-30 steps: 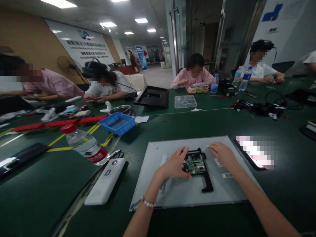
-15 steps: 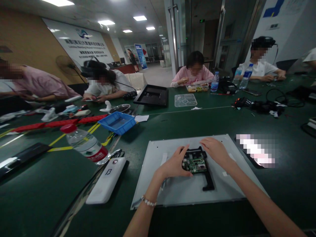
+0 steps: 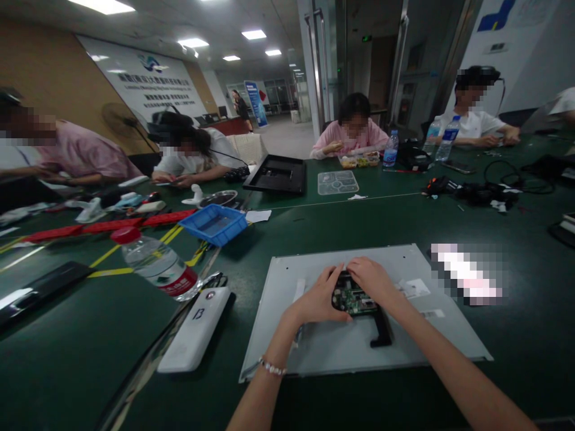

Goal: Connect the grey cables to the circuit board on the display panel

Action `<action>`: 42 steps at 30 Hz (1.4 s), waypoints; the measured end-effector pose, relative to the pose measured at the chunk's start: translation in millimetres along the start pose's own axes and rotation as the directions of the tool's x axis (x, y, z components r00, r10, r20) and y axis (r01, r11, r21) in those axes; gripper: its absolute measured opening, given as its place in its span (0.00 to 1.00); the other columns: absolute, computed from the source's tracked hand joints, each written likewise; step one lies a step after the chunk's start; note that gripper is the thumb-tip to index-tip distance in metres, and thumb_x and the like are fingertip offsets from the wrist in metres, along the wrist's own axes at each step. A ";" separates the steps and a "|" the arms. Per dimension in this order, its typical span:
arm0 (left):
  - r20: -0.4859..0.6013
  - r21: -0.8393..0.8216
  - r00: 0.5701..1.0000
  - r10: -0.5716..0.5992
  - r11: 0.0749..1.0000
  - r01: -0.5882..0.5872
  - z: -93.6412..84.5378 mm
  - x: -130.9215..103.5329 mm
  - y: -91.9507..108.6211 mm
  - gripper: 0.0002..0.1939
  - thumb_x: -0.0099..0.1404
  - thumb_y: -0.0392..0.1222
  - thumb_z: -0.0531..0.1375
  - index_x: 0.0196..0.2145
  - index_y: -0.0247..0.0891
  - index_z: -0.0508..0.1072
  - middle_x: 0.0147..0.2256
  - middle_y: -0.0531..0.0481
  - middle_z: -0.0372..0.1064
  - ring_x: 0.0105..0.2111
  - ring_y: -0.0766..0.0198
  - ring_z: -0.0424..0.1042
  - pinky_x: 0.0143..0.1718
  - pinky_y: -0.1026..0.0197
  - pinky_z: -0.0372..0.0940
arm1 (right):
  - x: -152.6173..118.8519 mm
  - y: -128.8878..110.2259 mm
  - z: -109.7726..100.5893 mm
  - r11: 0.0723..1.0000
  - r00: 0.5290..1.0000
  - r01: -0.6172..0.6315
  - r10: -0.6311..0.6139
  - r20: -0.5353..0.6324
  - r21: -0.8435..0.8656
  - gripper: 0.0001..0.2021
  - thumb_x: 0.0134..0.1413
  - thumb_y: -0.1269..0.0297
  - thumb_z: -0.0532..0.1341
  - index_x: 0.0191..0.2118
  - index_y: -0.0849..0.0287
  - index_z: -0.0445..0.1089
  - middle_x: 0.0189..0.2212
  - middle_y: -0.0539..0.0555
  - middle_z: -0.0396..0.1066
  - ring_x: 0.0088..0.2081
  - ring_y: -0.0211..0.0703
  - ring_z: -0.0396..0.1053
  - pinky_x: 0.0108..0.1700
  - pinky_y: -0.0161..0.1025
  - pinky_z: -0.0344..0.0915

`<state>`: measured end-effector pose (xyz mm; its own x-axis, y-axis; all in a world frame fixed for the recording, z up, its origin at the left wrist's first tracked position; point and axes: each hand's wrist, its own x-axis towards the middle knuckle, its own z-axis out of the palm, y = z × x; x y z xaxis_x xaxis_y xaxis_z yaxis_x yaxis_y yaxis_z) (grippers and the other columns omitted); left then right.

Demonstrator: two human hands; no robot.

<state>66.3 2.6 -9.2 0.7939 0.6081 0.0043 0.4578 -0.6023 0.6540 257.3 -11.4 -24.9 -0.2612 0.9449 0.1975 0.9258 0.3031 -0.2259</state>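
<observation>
While my left hand is clasping the left side of the green circuit board, just as it was a moment ago, my right hand is now meeting it, having come leftward across the metal panel to the board's far end. To my judgement, both hands are now working at that one end, the left steadying; my right fingers are bunching together, though I cannot tell whether they are pinching anything. The board is sitting in its black bracket around the panel's middle, well in from all four corners. The bracket's long axis is running from the panel's far edge toward the tabletop's near edge, slanting slightly right, with its bare arm pointing nearward and its foot turning left.
</observation>
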 end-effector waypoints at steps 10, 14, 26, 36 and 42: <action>-0.005 0.001 1.000 -0.016 1.000 0.016 -0.2 0.5 2.3 0.61 0.43 0.51 0.68 0.63 0.42 0.33 0.61 0.41 0.38 0.60 0.47 0.44 0.60 0.49 0.46 | 1.1 -1.7 -2.1 0.998 1.000 -0.009 0.011 -0.020 0.068 0.12 0.60 0.71 0.49 0.39 0.59 0.70 0.37 0.56 0.71 0.42 0.43 0.66 0.45 0.37 0.60; -0.001 -0.001 1.000 -0.017 1.000 0.017 -1.4 0.3 3.7 0.62 0.43 0.51 0.68 0.63 0.40 0.30 0.61 0.40 0.36 0.61 0.47 0.43 0.60 0.50 0.45 | 2.6 -4.3 -3.6 0.997 1.000 0.018 -0.018 0.008 0.082 0.12 0.59 0.72 0.50 0.39 0.59 0.70 0.37 0.56 0.71 0.43 0.43 0.66 0.45 0.37 0.60; 0.017 0.046 1.000 -0.021 0.999 0.020 -0.6 0.2 1.2 0.61 0.44 0.52 0.68 0.63 0.39 0.32 0.63 0.40 0.29 0.62 0.50 0.37 0.62 0.52 0.43 | 2.5 -3.4 -2.8 0.980 1.000 0.018 -0.017 -0.009 0.197 0.10 0.57 0.70 0.52 0.40 0.60 0.70 0.39 0.55 0.70 0.44 0.41 0.65 0.47 0.37 0.60; 0.023 0.153 0.999 -0.035 0.988 0.031 -6.7 -1.2 12.1 0.62 0.43 0.58 0.67 0.63 0.43 0.30 0.64 0.41 0.24 0.63 0.46 0.32 0.60 0.45 0.40 | -33.3 53.0 -33.7 0.972 0.991 -0.069 0.093 -0.095 0.226 0.13 0.55 0.66 0.53 0.45 0.59 0.70 0.44 0.56 0.70 0.47 0.45 0.66 0.51 0.43 0.60; -0.021 0.207 1.000 -0.001 0.978 0.005 -8.5 -0.2 20.4 0.50 0.54 0.59 0.61 0.63 0.42 0.35 0.64 0.43 0.31 0.63 0.50 0.37 0.61 0.47 0.39 | -75.3 97.0 -30.5 0.924 0.971 -0.230 0.241 0.001 0.307 0.14 0.53 0.65 0.55 0.44 0.57 0.70 0.43 0.56 0.71 0.44 0.45 0.68 0.47 0.43 0.64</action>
<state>72.1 -5.5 10.6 0.7848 0.6194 0.0201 0.5346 -0.6930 0.4836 375.1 -56.8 -32.6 -0.0305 0.9901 0.1367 0.8311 0.1011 -0.5468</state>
